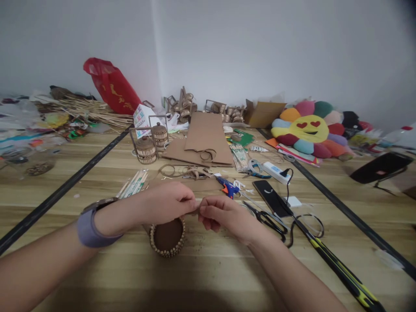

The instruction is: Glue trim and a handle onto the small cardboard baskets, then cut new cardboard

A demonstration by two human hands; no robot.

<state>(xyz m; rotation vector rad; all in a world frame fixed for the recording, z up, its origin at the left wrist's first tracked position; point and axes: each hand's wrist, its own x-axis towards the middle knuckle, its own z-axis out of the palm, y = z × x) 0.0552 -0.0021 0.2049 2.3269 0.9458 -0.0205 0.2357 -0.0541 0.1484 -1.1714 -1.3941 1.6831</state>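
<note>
My left hand (pixel 169 201) is closed in a pinch, and my right hand (pixel 224 213) pinches close against it, fingertips nearly meeting. Between them shows a bit of a thin brown strip (pixel 192 212), which looks like cardboard; the fingers hide most of it. Just below my left hand, a round basket (pixel 167 251) stands on the table, walled with short sticks around a brown bottom. Part of its far rim is hidden behind that hand. Beyond my hands lie a blue glue gun (pixel 229 188) and brown paper strips (pixel 198 173).
Cardboard sheets (pixel 204 130) lie at the middle back, near two small lidded stick baskets with handles (pixel 146 151). To the right are black scissors (pixel 269 221), a phone (pixel 271 197), a power strip (pixel 276 172) and a yellow-black cutter (pixel 344 273). Bundled sticks (pixel 134 184) lie left.
</note>
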